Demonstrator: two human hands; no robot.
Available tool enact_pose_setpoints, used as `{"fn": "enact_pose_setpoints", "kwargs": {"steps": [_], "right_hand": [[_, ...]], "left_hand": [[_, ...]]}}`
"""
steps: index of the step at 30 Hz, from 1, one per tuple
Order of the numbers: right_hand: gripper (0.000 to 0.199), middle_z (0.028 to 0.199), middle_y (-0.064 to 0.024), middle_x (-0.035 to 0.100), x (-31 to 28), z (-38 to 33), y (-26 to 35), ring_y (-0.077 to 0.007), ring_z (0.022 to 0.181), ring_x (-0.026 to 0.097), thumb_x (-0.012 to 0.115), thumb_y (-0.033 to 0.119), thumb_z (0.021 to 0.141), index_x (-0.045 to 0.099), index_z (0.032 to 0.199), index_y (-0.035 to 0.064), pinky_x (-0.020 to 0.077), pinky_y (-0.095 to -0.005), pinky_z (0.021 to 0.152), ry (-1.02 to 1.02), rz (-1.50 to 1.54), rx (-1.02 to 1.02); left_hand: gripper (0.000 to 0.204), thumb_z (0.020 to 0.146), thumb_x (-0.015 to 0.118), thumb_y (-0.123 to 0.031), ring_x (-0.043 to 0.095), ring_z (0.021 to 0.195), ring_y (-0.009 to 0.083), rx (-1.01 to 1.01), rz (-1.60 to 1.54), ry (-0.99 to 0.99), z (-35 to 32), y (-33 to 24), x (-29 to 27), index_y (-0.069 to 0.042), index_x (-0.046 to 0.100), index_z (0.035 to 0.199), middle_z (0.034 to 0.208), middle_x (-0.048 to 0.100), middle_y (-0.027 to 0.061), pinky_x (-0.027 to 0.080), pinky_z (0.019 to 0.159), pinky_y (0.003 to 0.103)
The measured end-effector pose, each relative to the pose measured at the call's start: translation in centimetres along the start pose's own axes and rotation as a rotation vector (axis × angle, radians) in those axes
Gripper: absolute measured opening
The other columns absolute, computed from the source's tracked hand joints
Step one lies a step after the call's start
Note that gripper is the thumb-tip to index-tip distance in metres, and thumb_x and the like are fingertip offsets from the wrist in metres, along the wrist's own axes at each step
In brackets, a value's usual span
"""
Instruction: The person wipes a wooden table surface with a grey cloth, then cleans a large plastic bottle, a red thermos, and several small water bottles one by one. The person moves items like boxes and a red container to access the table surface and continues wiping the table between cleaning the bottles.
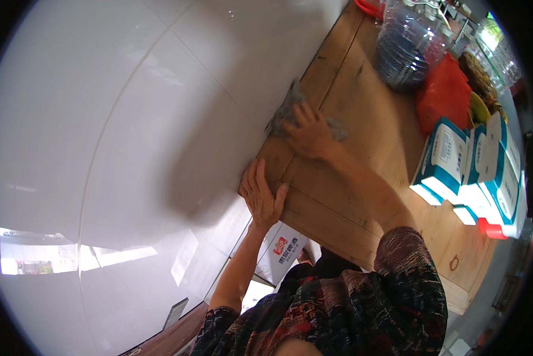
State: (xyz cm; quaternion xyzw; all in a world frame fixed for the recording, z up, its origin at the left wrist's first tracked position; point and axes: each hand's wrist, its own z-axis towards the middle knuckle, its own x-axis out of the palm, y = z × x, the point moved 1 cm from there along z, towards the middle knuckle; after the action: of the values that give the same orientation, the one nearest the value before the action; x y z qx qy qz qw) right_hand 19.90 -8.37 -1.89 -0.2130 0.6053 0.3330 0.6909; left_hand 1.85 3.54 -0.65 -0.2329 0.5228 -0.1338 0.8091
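My right hand (309,132) is on a crumpled grey cloth (286,111), holding it down against the wooden table (361,118) beside the white wall. The fingers look slightly smeared by motion, and part of the cloth sticks out past the wrist side of the hand. My left hand (265,194) rests open on the near left corner of the tabletop, its fingers stretched toward the wall and its thumb apart. Nothing shows in the left hand.
White and teal boxes (447,155) are stacked on the table's right side, near a red bag (443,92) and large clear plastic bottles (406,47). A red cap (491,228) lies by the boxes. Glossy white wall (159,118) borders the table's left. Below the near edge stands a printed carton (278,252).
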Motion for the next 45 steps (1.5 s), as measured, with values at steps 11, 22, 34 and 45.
{"fn": "enact_pose_setpoints", "kwargs": {"steps": [11, 22, 34, 45], "right_hand": [[0.049, 0.145, -0.0188, 0.033, -1.7, -11.8, 12.2, -0.0377, 0.137, 0.022, 0.059, 0.04, 0.081, 0.057, 0.126, 0.0205, 0.0214, -0.0591, 0.103, 0.016, 0.107, -0.148], [0.057, 0.148, -0.0219, 0.024, -7.9, -36.9, 0.0, -0.0378, 0.139, 0.019, 0.055, 0.042, 0.086, 0.041, 0.139, 0.0304, 0.0228, -0.0598, 0.101, 0.056, -0.047, 0.567], [0.059, 0.15, -0.023, 0.02, -11.0, -45.4, -0.9, -0.0414, 0.138, 0.019, 0.058, 0.037, 0.085, 0.04, 0.141, 0.0284, 0.0235, -0.0563, 0.104, 0.123, -0.077, 0.793], [0.045, 0.142, -0.0251, 0.032, -4.9, -21.0, -1.3, -0.0419, 0.131, 0.031, 0.054, 0.033, 0.087, 0.051, 0.131, 0.0268, 0.0289, -0.0493, 0.103, -0.239, -0.019, 0.438]], "left_hand": [[0.052, 0.092, 0.05, -0.033, 0.036, 0.124, 0.0373, 0.167, -0.244, -0.045, -1.6, 1.5, -1.6, -0.001, 0.042, 0.132, 0.134, 0.041, 0.0208, 0.025, 0.105, 0.047], [0.052, 0.092, 0.053, -0.038, 0.03, 0.13, 0.0369, 0.234, -0.164, 0.088, -4.2, -3.9, 0.4, -0.01, 0.043, 0.134, 0.138, 0.036, 0.0201, 0.023, 0.106, 0.05], [0.056, 0.092, 0.052, -0.042, 0.022, 0.133, 0.039, 0.174, 0.077, 0.094, -3.0, -2.4, 2.0, -0.012, 0.038, 0.137, 0.141, 0.029, 0.0205, 0.019, 0.107, 0.055], [0.058, 0.091, 0.051, -0.045, 0.028, 0.129, 0.0405, 0.146, 0.214, 0.082, -3.3, -4.0, 2.3, -0.01, 0.041, 0.135, 0.139, 0.032, 0.0221, 0.021, 0.106, 0.055]]}}
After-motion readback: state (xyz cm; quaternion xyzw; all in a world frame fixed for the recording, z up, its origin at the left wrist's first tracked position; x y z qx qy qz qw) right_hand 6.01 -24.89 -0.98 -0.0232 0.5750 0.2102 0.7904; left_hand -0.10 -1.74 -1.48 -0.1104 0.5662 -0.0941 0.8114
